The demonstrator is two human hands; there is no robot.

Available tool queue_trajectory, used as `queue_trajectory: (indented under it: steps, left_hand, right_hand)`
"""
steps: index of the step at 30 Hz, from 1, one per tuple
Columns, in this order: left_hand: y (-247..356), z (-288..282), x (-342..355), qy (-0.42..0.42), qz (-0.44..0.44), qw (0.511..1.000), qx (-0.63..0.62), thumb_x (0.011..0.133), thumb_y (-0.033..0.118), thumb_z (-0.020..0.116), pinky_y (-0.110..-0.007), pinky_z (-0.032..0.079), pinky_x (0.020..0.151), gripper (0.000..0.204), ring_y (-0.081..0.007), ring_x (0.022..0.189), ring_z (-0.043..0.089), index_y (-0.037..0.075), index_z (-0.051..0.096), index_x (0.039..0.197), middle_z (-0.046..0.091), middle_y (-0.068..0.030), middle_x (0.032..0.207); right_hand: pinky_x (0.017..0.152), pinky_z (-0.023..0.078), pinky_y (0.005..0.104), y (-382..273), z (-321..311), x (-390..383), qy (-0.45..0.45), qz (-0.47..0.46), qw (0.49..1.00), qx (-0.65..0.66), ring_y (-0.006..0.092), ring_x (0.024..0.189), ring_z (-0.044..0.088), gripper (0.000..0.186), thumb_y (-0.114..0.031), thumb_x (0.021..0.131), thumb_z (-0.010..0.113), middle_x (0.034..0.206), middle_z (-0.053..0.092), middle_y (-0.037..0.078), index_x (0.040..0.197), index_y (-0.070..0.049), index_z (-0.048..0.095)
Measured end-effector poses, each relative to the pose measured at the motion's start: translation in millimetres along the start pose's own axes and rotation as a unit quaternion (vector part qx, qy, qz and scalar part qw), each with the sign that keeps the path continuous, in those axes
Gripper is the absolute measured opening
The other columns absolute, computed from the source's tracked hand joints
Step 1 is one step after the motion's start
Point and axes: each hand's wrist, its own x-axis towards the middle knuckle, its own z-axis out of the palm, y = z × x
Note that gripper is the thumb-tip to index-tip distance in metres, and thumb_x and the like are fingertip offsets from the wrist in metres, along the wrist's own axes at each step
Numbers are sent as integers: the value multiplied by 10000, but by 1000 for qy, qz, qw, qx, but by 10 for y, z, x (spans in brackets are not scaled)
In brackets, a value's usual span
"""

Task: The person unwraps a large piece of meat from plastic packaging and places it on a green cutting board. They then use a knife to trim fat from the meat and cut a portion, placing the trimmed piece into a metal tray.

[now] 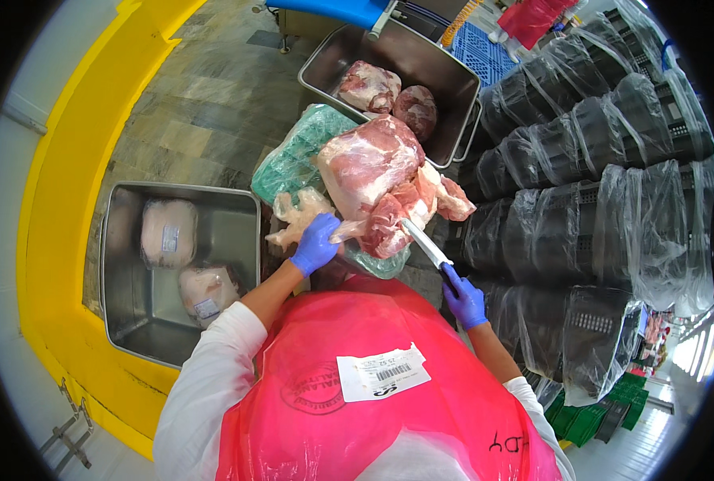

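A large piece of raw meat (371, 163) lies before me on green plastic wrap (302, 150). My left hand (317, 244), in a blue glove, is closed on a pale strip of meat (349, 231) at the near left side of the large piece. My right hand (464, 298), also gloved in blue, is closed round the handle of a knife (426, 244). Its blade points up and left, the tip touching the red lower part of the meat. Pale fatty trimmings (299, 212) lie just beyond my left hand. The surface under the plastic is mostly hidden.
On the left, a steel tub (141, 321) holds two wrapped, labelled meat packs (169, 232). Another steel tub (325, 68) beyond the meat holds two meat pieces (371, 86). Plastic-covered black crates (545, 232) line the right; a yellow barrier (60, 240) runs along the left.
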Motion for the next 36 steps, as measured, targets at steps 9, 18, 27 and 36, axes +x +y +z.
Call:
queue_trajectory:
  steps: [9, 18, 27, 36]
  left_hand:
    - [78, 122, 238, 36, -14, 994, -104, 800, 23, 658, -432, 521, 823, 258, -375, 898, 634, -33, 654, 1051, 630, -186, 927]
    - [-613, 143, 298, -52, -338, 933, -114, 938, 148, 640, -392, 538, 824, 256, -254, 905, 692, -15, 686, 1130, 736, -159, 1006]
    - [-516, -559, 593, -142, 35, 956, 254, 855, 265, 710, -501, 532, 733, 219, -368, 868, 684, 128, 635, 1009, 674, -126, 887]
    - [-542, -691, 1034, -73, 73, 929, 355, 842, 213, 680, -511, 419, 1067, 431, -338, 1208, 571, 166, 627, 1267, 613, -104, 1193]
  right_hand:
    - [592, 553, 500, -68, 51, -21, 43, -7, 999, 25, 362, 651, 680, 625, -304, 952, 725, 803, 672, 123, 1532, -377, 504]
    - [594, 545, 489, -173, 117, -67, 43, 11, 997, 66, 355, 663, 688, 638, -307, 952, 726, 807, 672, 119, 1542, -380, 493]
    - [587, 542, 490, -176, 134, -78, 48, -4, 997, 58, 359, 659, 685, 647, -312, 947, 734, 800, 665, 126, 1546, -366, 494]
    - [604, 547, 494, -250, 117, -138, 47, 15, 997, 60, 373, 679, 690, 640, -296, 946, 735, 805, 668, 135, 1539, -358, 504]
